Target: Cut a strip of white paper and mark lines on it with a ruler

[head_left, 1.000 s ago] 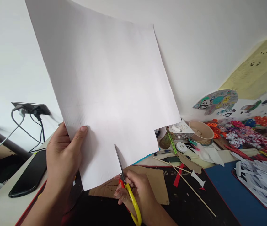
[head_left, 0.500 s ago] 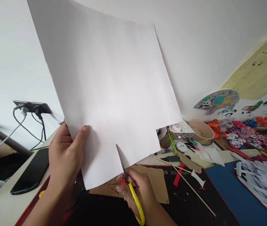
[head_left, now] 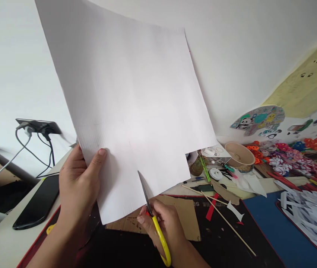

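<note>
A large white sheet of paper (head_left: 144, 96) is held up in front of the wall, with a rectangular notch at its lower right corner. My left hand (head_left: 82, 178) pinches its lower left edge, thumb on the near face and fingers behind. Yellow-handled scissors (head_left: 161, 236) are in my right hand (head_left: 168, 227), at the sheet's bottom edge. One dark blade lies over the near face, pointing up; the other blade is hidden, apparently behind the paper.
Brown cardboard (head_left: 187, 216) lies on a dark mat (head_left: 216, 249), near thin wooden sticks (head_left: 231, 227) and a red strip (head_left: 211, 208). A black phone (head_left: 38, 201) rests at left. Paper flowers (head_left: 284, 160), a round bowl (head_left: 239, 154) and white paper strips (head_left: 311, 212) are at right.
My left hand has shifted very slightly to the right, and the sheet's left and upper edges have moved a little the same way. The scissors have barely moved.
</note>
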### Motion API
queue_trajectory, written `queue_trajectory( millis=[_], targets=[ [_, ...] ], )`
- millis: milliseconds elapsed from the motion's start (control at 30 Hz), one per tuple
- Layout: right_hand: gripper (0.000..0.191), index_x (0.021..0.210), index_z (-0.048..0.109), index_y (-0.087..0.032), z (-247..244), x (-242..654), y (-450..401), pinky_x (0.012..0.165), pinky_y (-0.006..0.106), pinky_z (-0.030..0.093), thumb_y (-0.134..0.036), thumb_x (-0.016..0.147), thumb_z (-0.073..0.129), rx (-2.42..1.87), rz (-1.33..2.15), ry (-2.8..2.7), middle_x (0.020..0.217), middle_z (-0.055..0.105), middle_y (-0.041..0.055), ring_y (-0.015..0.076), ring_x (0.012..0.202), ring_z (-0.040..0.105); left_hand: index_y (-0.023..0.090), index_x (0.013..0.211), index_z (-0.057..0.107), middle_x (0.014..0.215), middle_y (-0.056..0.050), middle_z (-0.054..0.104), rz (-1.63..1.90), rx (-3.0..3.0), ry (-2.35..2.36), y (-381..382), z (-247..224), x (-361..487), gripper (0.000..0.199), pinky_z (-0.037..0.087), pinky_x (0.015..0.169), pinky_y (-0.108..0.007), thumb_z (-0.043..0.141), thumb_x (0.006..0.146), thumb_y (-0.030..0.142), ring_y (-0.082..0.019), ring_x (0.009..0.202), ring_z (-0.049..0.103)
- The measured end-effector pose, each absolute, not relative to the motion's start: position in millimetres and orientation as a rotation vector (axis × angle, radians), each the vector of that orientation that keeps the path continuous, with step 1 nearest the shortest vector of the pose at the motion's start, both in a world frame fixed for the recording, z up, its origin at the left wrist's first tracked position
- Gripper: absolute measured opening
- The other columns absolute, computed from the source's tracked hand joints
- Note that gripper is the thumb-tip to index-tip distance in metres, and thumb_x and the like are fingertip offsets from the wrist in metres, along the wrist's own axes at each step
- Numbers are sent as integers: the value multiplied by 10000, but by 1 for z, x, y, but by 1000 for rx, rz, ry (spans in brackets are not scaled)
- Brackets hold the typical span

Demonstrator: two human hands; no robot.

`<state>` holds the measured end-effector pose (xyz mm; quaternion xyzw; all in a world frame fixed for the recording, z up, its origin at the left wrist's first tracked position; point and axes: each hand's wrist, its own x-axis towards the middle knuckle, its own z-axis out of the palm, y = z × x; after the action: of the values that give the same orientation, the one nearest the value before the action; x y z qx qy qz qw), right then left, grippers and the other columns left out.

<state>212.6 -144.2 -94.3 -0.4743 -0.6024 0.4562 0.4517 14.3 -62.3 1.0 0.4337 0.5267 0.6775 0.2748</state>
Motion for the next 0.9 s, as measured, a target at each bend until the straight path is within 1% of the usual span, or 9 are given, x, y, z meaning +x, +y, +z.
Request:
queue_trajectory(
  millis=[100,200,300,367,433,533,667,800,900],
  targets=[
    [512,846,713,-187,-96,211,-144,510,242,372,-691,926,754,-1160,1119,-1470,613,489,-41,107,526,399,279,1179,796,1160,-25,819,1816,1167,1421,-61,0,15,449,577,737,-243,865,847,575,-214,971,745],
    [541,838,709,-186,-94,212,-145,487,233,369,-719,913,756,-1154,1142,-1455,600,466,-47,103,511,402,275,1210,786,1191,-38,816,1815,1162,1414,-60,-1,15,479,592,771,-268,864,850,580,-230,997,747],
    [548,910,723,-177,-90,213,-147,432,211,358,-724,925,749,-1134,1243,-1433,595,507,-42,96,460,451,273,1227,784,1213,-47,813,1813,1154,1409,-60,-3,15,494,601,792,-283,868,848,578,-239,1020,750],
    [563,970,726,-171,-89,214,-149,414,197,394,-728,905,777,-1113,1340,-1399,622,570,-28,100,443,504,279,1219,790,1201,-41,815,1815,1151,1408,-60,-3,15,487,598,775,-272,876,840,573,-231,1008,751],
    [596,1000,730,-165,-90,214,-150,450,207,485,-731,851,838,-1095,1405,-1354,671,625,-7,119,477,579,288,1214,794,1188,-33,817,1817,1149,1405,-61,-2,15,481,597,752,-262,880,834,570,-221,981,750],
    [628,1035,746,-156,-96,214,-151,579,258,600,-734,822,871,-1057,1417,-1325,709,664,12,162,565,682,293,1222,793,1200,-35,817,1817,1145,1397,-62,-1,15,478,603,751,-259,875,837,564,-217,977,750],
    [666,1078,762,-161,-99,217,-151,618,267,590,-765,815,861,-1040,1374,-1399,723,710,32,186,619,720,277,1219,792,1208,-47,817,1819,1152,1405,-62,0,15,487,603,749,-263,871,835,567,-225,989,753],
    [707,1065,750,-167,-99,220,-150,632,282,598,-774,740,911,-1045,1412,-1421,762,760,58,224,673,763,269,1190,798,1190,-47,820,1823,1159,1425,-63,0,14,482,599,757,-268,871,826,576,-238,1007,753],
    [686,1021,725,-182,-101,221,-151,648,292,618,-755,712,940,-1062,1428,-1424,775,773,65,236,687,778,271,1190,797,1188,-44,820,1818,1158,1436,-63,1,14,486,602,751,-270,869,826,586,-243,1007,754]
  ],
)
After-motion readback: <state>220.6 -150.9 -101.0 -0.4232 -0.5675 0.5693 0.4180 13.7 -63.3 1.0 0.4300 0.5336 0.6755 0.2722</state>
